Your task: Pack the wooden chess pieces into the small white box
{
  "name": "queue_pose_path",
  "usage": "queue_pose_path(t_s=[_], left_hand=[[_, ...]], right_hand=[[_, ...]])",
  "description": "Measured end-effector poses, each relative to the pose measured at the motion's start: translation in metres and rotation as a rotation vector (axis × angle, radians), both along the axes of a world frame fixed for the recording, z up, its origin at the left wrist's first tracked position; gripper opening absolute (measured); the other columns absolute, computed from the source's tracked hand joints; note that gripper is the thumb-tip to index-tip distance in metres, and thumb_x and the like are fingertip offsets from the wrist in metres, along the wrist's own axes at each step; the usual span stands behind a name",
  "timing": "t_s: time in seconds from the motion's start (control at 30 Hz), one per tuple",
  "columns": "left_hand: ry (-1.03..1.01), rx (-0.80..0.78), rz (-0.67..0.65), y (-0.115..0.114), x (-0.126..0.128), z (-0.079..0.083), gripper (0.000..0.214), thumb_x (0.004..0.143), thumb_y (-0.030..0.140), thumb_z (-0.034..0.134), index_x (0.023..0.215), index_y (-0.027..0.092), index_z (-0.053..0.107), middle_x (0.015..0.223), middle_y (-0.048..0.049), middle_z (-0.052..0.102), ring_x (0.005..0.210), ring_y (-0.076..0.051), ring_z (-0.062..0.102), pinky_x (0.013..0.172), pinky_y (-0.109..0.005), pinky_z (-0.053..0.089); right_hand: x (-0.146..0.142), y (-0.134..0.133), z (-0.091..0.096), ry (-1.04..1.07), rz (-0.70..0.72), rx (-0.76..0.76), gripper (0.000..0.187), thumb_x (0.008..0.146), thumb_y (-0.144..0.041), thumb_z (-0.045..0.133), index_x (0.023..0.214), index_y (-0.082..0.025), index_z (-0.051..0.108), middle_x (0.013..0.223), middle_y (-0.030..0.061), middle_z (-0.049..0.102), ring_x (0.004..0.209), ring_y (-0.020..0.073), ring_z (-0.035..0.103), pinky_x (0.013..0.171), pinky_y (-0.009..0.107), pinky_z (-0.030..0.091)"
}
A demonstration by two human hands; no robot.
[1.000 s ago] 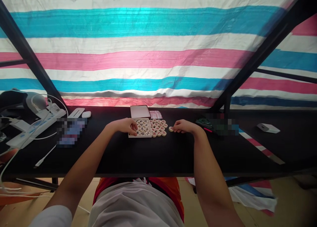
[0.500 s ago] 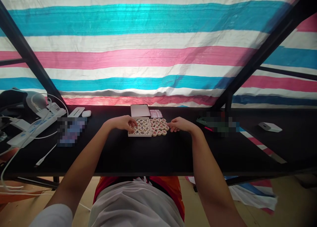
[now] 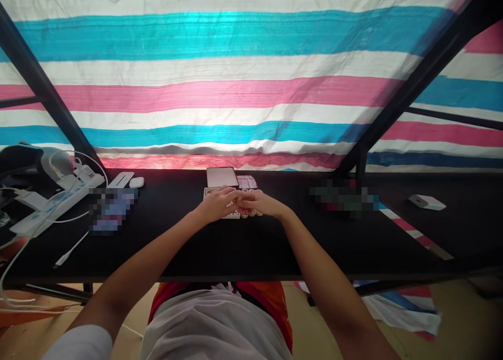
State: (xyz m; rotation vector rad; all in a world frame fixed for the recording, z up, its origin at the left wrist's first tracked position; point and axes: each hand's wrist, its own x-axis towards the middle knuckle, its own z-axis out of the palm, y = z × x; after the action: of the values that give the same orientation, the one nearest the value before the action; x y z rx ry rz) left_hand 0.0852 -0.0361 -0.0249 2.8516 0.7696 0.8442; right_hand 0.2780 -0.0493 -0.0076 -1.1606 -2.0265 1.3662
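Observation:
My left hand [image 3: 218,203] lies over the white box [image 3: 232,217] of Chinese chess pieces, its fingers stretched toward the right and hiding most of the box. From the other side, my right hand [image 3: 260,200] reaches over the loose round chess pieces [image 3: 245,213] beside the box, with its fingers pointing left. The fingertips of both hands meet above the box's right edge. Some pieces show in the gap between them; whether any piece is gripped is hidden. Behind the box lies its open lid [image 3: 220,177].
A pink-and-white patterned item [image 3: 247,182] lies right of the lid. On the left are a power strip [image 3: 58,203] with cables, a white case [image 3: 137,182] and a blurred-out phone-like object [image 3: 113,210]. A white adapter [image 3: 427,202] is at the right. Striped sheeting [image 3: 236,95] hangs behind the black table [image 3: 236,250].
My left hand has moved right across the box, and my right hand has come left over the loose pieces. They were apart and now meet, covering most of the pieces.

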Motion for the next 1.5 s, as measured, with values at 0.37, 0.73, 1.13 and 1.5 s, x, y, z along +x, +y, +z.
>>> queue_pose_path(t_s=[0.37,0.73,1.13,1.5], left_hand=[[0.127,0.031,0.028,0.003,-0.045,0.024,0.022,0.091,0.027,0.045,0.096,0.018,0.065,0.093,-0.0065,0.065,0.089,-0.018,0.059,0.087,-0.03,0.046],[0.253,-0.115,0.125,0.005,-0.065,-0.001,0.029,0.091,0.033,0.043,0.095,0.019,0.068,0.095,-0.006,0.064,0.091,-0.019,0.057,0.085,-0.031,0.043],[0.3,-0.14,0.137,-0.001,-0.06,0.002,0.024,0.09,0.028,0.046,0.087,0.019,0.068,0.093,-0.0035,0.067,0.088,-0.017,0.058,0.081,-0.028,0.04],[0.281,-0.111,0.12,-0.001,-0.058,-0.003,0.028,0.092,0.033,0.044,0.086,0.018,0.067,0.088,-0.0041,0.067,0.087,-0.017,0.057,0.081,-0.028,0.039]], right_hand=[[0.08,-0.026,-0.03,-0.326,-0.56,0.199,0.042,0.089,-0.05,0.036,0.07,-0.02,0.057,0.069,0.0022,0.064,0.063,0.0146,0.057,0.062,0.025,0.043],[0.062,-0.044,-0.062,-0.627,-0.659,0.447,0.031,0.089,-0.045,0.041,0.071,-0.022,0.052,0.078,0.0066,0.061,0.079,0.0216,0.058,0.072,0.03,0.04],[0.072,-0.049,-0.064,-0.474,-0.589,0.435,0.026,0.086,-0.037,0.042,0.092,-0.021,0.062,0.087,0.0055,0.064,0.082,0.0207,0.058,0.078,0.033,0.042],[0.077,-0.048,-0.067,-0.444,-0.588,0.432,0.025,0.085,-0.036,0.044,0.091,-0.021,0.063,0.087,0.0045,0.065,0.083,0.0201,0.059,0.079,0.032,0.043]])
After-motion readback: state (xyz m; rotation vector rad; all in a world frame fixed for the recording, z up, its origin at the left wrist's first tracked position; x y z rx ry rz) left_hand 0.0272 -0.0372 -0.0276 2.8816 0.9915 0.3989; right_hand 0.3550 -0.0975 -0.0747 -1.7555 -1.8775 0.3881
